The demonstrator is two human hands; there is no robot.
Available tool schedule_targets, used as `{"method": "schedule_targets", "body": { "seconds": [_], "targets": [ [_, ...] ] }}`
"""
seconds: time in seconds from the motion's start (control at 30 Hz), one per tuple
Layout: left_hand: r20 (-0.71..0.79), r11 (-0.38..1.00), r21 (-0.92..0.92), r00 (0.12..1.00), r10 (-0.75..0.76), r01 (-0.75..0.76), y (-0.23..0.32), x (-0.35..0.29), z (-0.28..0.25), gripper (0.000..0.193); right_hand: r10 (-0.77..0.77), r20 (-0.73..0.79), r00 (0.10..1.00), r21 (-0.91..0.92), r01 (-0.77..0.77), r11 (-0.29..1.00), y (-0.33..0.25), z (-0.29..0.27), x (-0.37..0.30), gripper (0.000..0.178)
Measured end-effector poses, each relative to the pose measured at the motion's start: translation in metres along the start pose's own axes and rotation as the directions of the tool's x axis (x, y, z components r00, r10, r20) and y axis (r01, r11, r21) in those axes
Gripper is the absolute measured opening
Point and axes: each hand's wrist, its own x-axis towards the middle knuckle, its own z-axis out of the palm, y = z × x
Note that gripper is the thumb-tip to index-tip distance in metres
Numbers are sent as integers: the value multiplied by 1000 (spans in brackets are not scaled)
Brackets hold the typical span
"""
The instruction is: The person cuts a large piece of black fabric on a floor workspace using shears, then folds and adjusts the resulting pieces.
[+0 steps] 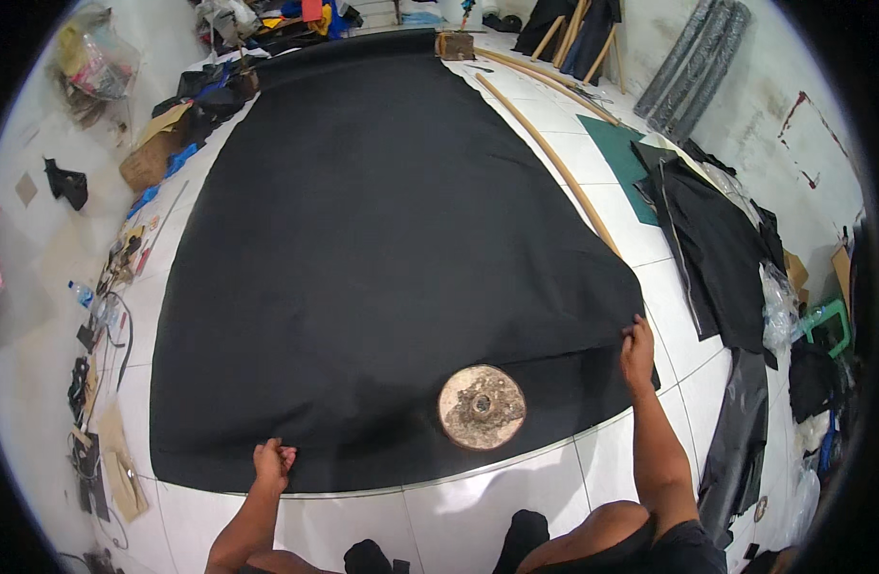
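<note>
A large sheet of black fabric [392, 230] is spread over the white tiled floor, its far end forming a roll or fold. My left hand [273, 463] is closed at the near edge, left of the middle, fingers pinching the fabric. Farther up on the right side, my right hand [637, 356] grips the sheet's edge, and a crease runs from it leftward across the cloth. Between my hands, nearer the right one, a round, worn disc-shaped weight [482, 408] with a central hole rests on the fabric.
A brown block [455, 46] sits at the sheet's far right corner. Long wooden poles [554, 158] lie along its right side. Beyond them are a green sheet [619, 167] and black zippered cloth [712, 249]. Tools and a plastic bottle [82, 294] line the left wall.
</note>
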Motion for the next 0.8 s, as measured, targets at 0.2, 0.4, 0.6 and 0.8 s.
{"method": "schedule_targets", "body": {
  "seconds": [0.2,0.4,0.6,0.8],
  "targets": [
    [148,980,-112,978,-146,163,-8,-5,5,68,-286,179,941,-27,295,955,-105,-17,-54,45],
    [225,984,21,958,-179,179,-12,9,6,55,-661,466,588,362,555,749,-257,-27,-100,51],
    [199,973,158,960,-199,169,-12,-1,31,50,-676,470,568,316,606,730,-241,0,-82,41],
    [151,976,185,978,-141,113,-14,15,17,48,-837,400,374,474,697,538,-240,-32,-119,34]
  ]
}}
